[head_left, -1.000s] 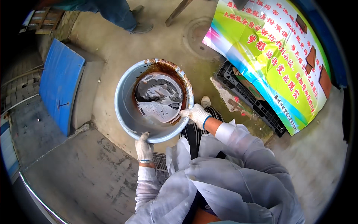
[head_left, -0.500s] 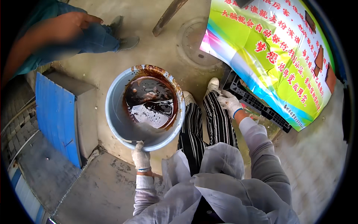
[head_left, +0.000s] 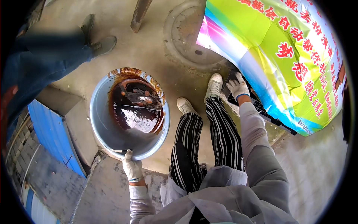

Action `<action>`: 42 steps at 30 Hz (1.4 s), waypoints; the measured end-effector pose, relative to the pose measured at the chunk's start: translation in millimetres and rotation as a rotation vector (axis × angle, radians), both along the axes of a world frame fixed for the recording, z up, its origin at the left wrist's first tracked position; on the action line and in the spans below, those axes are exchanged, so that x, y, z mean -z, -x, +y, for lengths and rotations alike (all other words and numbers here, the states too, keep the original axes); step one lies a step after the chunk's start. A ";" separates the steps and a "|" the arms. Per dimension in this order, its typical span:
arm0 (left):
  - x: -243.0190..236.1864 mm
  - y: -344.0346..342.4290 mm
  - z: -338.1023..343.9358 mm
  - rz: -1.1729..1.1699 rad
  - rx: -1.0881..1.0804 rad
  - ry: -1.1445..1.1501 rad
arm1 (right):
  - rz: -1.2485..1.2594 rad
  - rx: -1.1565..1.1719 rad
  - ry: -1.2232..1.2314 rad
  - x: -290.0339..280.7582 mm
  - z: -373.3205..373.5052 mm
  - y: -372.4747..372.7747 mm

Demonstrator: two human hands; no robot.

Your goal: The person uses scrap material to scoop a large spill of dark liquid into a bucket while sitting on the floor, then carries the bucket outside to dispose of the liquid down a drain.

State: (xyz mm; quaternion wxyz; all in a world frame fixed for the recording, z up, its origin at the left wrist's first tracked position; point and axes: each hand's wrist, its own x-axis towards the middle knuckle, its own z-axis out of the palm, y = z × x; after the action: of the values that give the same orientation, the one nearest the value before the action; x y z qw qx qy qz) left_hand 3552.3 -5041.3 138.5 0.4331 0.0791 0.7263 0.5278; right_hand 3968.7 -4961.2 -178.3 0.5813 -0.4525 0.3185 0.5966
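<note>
My left hand (head_left: pixel 132 166), in a white knit glove, grips the near rim of a light blue tub (head_left: pixel 149 143). The tub holds dark brown, glossy liquid (head_left: pixel 136 97), with brown residue crusted around its far rim. My right hand (head_left: pixel 237 86), also gloved, is off the tub with its fingers apart and nothing held, over the edge of a black plastic crate (head_left: pixel 256 103) under a printed sheet (head_left: pixel 253 30). My feet and striped trousers are between the tub and that hand.
Another person's legs (head_left: pixel 56 56) and shoes stand at the upper left. A blue panel (head_left: pixel 56 136) leans by a grey ledge on the left. A round floor cover (head_left: pixel 184 39) and a wooden leg (head_left: pixel 140 15) are ahead, with a concrete step edge below the tub.
My right hand has left the tub's rim and moved right to the crate. The tub has shifted left in my left hand. The other person's legs show farther down in view.
</note>
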 end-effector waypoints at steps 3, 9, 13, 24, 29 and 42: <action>22.5 -1.7 19.0 -0.030 0.041 0.013 | 0.010 0.092 -0.010 33.3 7.7 -13.8; 58.5 -12.1 46.5 -0.063 0.050 0.030 | 0.054 0.228 -0.110 91.1 11.5 -19.1; 65.3 -16.4 52.5 -0.039 0.056 0.058 | 0.058 0.269 -0.040 94.6 11.2 -8.0; 85.8 -22.2 81.0 0.027 0.113 0.085 | -0.042 0.273 -0.004 112.2 43.8 -1.1; 94.7 -36.5 93.3 0.045 0.161 0.101 | -0.089 0.342 0.027 133.1 52.5 -17.4; 44.2 -34.9 44.1 -0.012 0.048 0.089 | 0.047 0.276 -0.171 -33.4 26.9 31.4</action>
State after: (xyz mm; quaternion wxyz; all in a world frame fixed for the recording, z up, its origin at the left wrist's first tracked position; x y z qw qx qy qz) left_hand 3587.2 -4997.3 94.3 0.4533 0.0739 0.7444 0.4846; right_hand 3937.4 -4934.4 -144.9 0.6865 -0.3395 0.3393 0.5462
